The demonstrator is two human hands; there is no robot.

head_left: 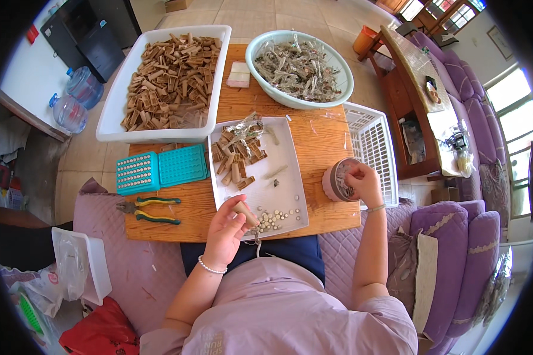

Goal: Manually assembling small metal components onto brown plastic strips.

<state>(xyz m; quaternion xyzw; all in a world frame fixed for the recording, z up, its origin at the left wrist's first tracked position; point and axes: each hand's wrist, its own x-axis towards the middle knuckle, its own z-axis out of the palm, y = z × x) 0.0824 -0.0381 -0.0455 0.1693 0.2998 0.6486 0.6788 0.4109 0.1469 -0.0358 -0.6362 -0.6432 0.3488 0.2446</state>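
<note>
Work looks early: left hand (226,228) fingers grasp one brown tube (244,213) over the small white tray (290,155) (few beads (273,219) gathered), right hand (364,183) fingers dip, curled, into a pink cup (336,180), while the large tray of tubes (170,77) remains full.

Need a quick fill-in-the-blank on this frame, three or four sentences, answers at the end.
1. The left hand holds a small brown ____ over the white tray.
2. The right hand reaches into a round ____ container.
3. The pliers lie just below the ____ perforated block.
4. The round green basin sits to the ____ of the big white bin of brown pieces.

Answers: tube; pink; teal; right
</note>
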